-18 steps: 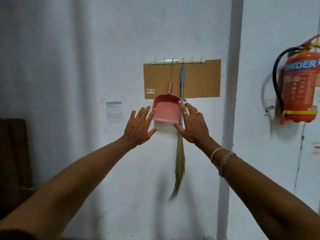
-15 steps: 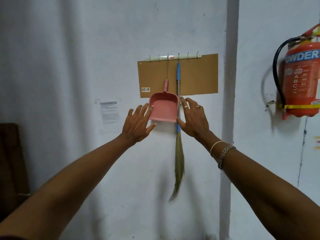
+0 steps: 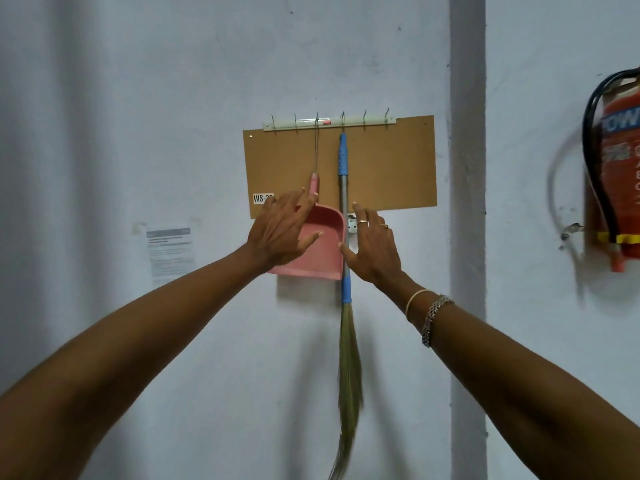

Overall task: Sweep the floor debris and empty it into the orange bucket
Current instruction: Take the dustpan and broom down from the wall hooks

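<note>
A pink dustpan (image 3: 323, 252) hangs by a wire from a hook rail (image 3: 329, 122) on a brown board (image 3: 388, 168) on the wall. Beside it on the right hangs a grass broom (image 3: 349, 358) with a metal shaft and blue grips. My left hand (image 3: 282, 233) lies over the dustpan's upper left, fingers spread and straight, reaching towards its handle. My right hand (image 3: 372, 245) is open next to the broom's shaft, thumb touching the shaft. The orange bucket and the floor are out of view.
A red fire extinguisher (image 3: 620, 188) with a black hose hangs on the wall at the far right. A grey vertical pipe or strip (image 3: 467, 237) runs down the wall right of the board. A printed paper notice (image 3: 169, 252) is stuck left of the dustpan.
Both hands have moved closer to the wall. The left hand went from beside the dustpan to over it, near its handle. The right hand stays at the broom's shaft.
</note>
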Tool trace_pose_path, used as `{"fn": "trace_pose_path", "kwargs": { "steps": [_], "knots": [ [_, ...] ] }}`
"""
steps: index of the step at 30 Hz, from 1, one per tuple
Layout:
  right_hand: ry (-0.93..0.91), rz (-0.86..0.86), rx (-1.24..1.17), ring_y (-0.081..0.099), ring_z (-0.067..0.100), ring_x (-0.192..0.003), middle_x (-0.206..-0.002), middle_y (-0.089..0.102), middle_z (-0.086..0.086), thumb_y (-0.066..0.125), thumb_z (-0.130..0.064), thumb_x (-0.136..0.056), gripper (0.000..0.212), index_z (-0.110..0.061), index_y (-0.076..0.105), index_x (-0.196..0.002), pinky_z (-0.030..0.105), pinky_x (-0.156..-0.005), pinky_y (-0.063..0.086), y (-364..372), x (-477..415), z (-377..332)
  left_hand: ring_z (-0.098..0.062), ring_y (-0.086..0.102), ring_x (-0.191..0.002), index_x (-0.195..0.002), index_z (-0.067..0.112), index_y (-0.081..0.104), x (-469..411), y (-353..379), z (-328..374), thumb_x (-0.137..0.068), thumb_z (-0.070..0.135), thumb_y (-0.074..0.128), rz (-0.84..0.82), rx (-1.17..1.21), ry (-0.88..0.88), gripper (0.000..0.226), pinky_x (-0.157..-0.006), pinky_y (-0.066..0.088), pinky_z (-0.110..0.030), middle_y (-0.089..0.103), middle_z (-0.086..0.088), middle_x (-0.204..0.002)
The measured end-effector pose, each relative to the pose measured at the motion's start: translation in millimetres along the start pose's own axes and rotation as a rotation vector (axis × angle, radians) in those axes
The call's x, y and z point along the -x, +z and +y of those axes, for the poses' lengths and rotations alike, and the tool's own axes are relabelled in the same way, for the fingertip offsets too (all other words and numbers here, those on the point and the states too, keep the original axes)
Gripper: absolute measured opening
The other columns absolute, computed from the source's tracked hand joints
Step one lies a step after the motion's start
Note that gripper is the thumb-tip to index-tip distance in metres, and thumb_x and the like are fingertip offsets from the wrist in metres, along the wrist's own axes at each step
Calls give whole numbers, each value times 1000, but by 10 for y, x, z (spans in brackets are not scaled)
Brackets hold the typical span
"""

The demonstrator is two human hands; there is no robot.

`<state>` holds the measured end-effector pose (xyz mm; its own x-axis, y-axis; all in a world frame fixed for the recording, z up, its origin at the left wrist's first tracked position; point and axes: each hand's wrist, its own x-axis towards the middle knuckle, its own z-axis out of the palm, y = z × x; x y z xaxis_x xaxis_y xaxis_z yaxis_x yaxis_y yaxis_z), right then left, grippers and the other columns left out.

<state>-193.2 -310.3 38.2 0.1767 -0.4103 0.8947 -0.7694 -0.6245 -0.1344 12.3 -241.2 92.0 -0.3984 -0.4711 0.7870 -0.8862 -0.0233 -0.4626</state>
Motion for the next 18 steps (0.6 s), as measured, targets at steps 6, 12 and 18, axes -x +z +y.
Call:
{"fn": "trace_pose_path", "kwargs": {
  "steps": [6,12,18],
  "knots": [
    [-73,35,88,53,31,-119,-133,52,12,62,-46,-85,76,-12,34,-148,48,-99,48,523,-1000,139,-32,51,-121,-147,14,41,-620,662,-584,-88,73,42,47,-25,43,83,-100,38,-46,52,-15,-138],
    [-14,119,231,57,34,-106,-123,53,14,67,-55,-84,82,-10,36,-144,49,-83,54,911,-1790,276,-31,52,-119,-141,13,46,-1250,1049,-1120,-94,53,52,72,-45,78,62,-99,40,-46,53,-15,-135],
    [-21,146,271,54,36,-112,-127,51,17,59,-61,-88,80,-9,35,-144,50,-85,53,1121,-2568,532,-31,54,-116,-142,14,46,-1701,1534,-1375,-94,48,56,112,-41,132,60,-96,43,-47,53,-15,-134]
  ]
}}
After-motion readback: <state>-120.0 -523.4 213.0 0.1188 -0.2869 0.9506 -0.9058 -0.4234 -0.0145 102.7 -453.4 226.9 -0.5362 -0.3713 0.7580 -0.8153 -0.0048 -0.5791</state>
